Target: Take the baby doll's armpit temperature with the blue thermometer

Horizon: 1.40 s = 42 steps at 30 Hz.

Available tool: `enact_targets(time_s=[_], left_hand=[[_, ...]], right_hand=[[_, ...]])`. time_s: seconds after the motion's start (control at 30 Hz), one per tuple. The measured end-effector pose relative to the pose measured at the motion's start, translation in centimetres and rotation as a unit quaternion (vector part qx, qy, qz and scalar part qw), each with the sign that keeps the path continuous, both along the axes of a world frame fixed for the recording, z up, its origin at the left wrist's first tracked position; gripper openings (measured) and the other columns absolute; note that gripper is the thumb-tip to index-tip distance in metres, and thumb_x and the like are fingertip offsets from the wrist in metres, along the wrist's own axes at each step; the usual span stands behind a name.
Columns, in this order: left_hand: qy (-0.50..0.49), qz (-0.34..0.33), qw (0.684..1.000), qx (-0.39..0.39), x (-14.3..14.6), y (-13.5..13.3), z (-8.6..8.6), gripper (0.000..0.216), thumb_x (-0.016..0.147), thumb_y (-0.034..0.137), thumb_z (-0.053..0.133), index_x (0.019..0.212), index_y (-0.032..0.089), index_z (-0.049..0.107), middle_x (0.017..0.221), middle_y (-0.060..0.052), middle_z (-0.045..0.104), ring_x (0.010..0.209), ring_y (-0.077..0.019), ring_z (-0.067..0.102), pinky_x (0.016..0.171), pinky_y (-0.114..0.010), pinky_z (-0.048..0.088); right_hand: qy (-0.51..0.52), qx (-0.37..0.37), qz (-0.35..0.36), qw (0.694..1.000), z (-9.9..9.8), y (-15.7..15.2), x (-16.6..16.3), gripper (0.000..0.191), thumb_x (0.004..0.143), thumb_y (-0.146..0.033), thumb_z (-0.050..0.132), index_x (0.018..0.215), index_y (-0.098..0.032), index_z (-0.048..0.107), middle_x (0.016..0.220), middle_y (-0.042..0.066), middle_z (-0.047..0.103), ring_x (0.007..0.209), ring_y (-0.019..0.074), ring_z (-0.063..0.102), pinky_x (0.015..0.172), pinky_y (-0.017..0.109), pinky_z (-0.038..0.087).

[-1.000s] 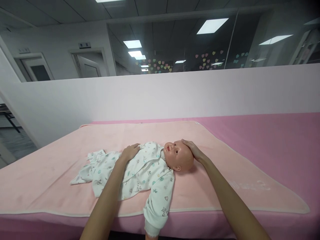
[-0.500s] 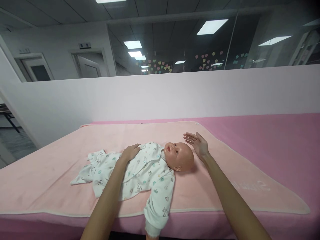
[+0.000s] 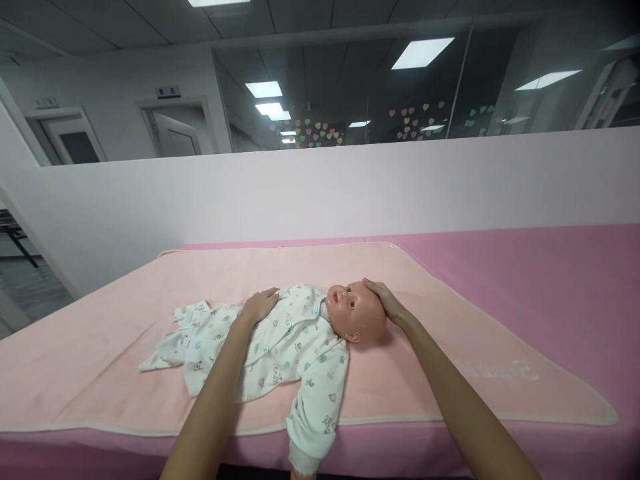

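Largest first: plain white partition wall point(image 3: 320, 193), full width, mid-frame. Below it, flat pink padded surface point(image 3: 540, 280), showing at right and along the bottom. On that, peach fabric blanket point(image 3: 125, 320) with pale edging, left edge to lower right.

Bald baby doll in white clothes with small green and grey prints point(image 3: 285, 353): face-up on the blanket, lower centre of frame, head to the right, trouser legs to the left. Its near sleeve point(image 3: 317, 400) runs down over the blanket edge to the bottom of frame.

Left bare forearm point(image 3: 213, 407) enters bottom, left of centre, slants up-right across the clothes. Right bare forearm point(image 3: 460, 393) enters lower right, slants up-left.

Doll's smooth head point(image 3: 356, 319): right of centre.

Left hand point(image 3: 260, 305): palm down on the doll's front, fingers up-right, resting, not clamped. Right hand point(image 3: 387, 301): cupped over the crown, fingers together pointing up-left, contact only, no pinch. Thumb positions: can't tell.
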<state>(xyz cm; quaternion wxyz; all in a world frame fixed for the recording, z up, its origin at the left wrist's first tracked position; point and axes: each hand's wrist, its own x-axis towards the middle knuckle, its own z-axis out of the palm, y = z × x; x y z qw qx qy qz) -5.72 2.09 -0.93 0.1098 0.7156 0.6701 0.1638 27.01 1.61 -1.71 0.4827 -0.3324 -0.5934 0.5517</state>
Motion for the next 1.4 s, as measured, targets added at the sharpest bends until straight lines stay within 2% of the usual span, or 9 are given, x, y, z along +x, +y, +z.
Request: enact_targets(time_s=[0.33,0.5,0.8,1.0,1.13,1.2,1.27,1.33,1.4], left_hand=[[0.004,0.005,1.000,-0.007,0.2,-0.3,0.3,0.050,0.080,0.044,0.028,0.119,0.026,0.053,0.124,-0.001,0.053,0.114,-0.0243,0.049,0.092,-0.032,0.038],[0.003,0.005,1.000,-0.007,0.2,-0.3,0.3,0.050,0.080,0.045,0.029,0.119,0.026,0.053,0.125,-0.001,0.053,0.114,-0.0241,0.048,0.092,-0.032,0.038],[0.001,0.013,1.000,-0.001,0.2,-0.3,0.2,0.047,0.079,0.045,0.030,0.116,0.028,0.055,0.123,-0.002,0.054,0.113,-0.0255,0.049,0.091,-0.033,0.037],[0.005,0.051,0.999,0.013,0.1,-0.1,0.1,0.042,0.078,0.041,0.035,0.111,0.027,0.058,0.119,-0.006,0.057,0.112,-0.0313,0.047,0.094,-0.045,0.031],[-0.025,0.057,0.997,0.050,0.3,-0.4,0.5,0.043,0.077,0.040,0.041,0.114,0.025,0.056,0.121,-0.007,0.055,0.115,-0.0292,0.045,0.096,-0.042,0.032],[-0.124,0.034,0.987,0.100,0.9,-0.9,1.1,0.043,0.076,0.037,0.043,0.116,0.022,0.054,0.124,-0.007,0.051,0.115,-0.0258,0.045,0.096,-0.036,0.034],[-0.273,-0.020,0.953,0.128,2.0,-1.9,1.9,0.044,0.075,0.035,0.048,0.116,0.020,0.053,0.121,-0.008,0.053,0.110,-0.0229,0.049,0.091,-0.032,0.038],[-0.371,-0.100,0.918,0.098,3.5,-3.1,2.7,0.048,0.073,0.036,0.055,0.117,0.018,0.052,0.111,-0.010,0.058,0.100,-0.0213,0.054,0.083,-0.030,0.043],[-0.386,-0.189,0.902,0.052,5.3,-4.3,3.2,0.049,0.068,0.036,0.062,0.114,0.018,0.055,0.098,-0.008,0.061,0.088,-0.0194,0.057,0.076,-0.028,0.044]], right_hand=[[0.101,0.042,-0.072,0.991,-0.4,1.4,1.6,0.047,0.073,-0.061,0.047,0.089,-0.023,0.069,0.103,0.007,0.066,0.104,0.0262,0.056,0.094,0.042,0.037],[0.000,0.084,-0.036,0.996,-0.2,0.6,0.7,0.043,0.072,-0.056,0.053,0.086,-0.019,0.070,0.098,0.007,0.068,0.098,0.0259,0.058,0.090,0.039,0.040],[-0.026,0.045,-0.006,0.999,0.1,-0.1,0.0,0.048,0.069,-0.058,0.056,0.086,-0.015,0.070,0.092,0.007,0.068,0.087,0.0235,0.060,0.085,0.035,0.042],[0.019,0.026,-0.056,0.998,-0.1,0.4,0.6,0.050,0.071,-0.062,0.052,0.087,-0.018,0.069,0.101,0.008,0.066,0.100,0.0246,0.057,0.091,0.035,0.039],[0.080,0.030,-0.093,0.992,-0.4,1.1,1.2,0.050,0.071,-0.063,0.050,0.089,-0.021,0.068,0.101,0.008,0.066,0.101,0.0250,0.057,0.091,0.038,0.038],[0.084,0.042,-0.099,0.991,-0.3,1.0,1.1,0.049,0.072,-0.063,0.048,0.088,-0.021,0.068,0.101,0.007,0.066,0.101,0.0245,0.057,0.091,0.037,0.038],[0.045,0.057,-0.085,0.994,-0.1,0.6,0.8,0.047,0.072,-0.061,0.050,0.084,-0.019,0.069,0.096,0.006,0.067,0.098,0.0242,0.058,0.089,0.036,0.039],[-0.006,0.054,-0.054,0.997,0.1,0.0,0.3,0.044,0.071,-0.057,0.054,0.077,-0.016,0.069,0.086,0.006,0.068,0.088,0.0234,0.060,0.083,0.035,0.041],[-0.032,0.037,-0.031,0.998,0.2,-0.4,0.0,0.041,0.071,-0.055,0.056,0.071,-0.015,0.067,0.075,0.005,0.067,0.076,0.0212,0.060,0.074,0.033,0.043]])
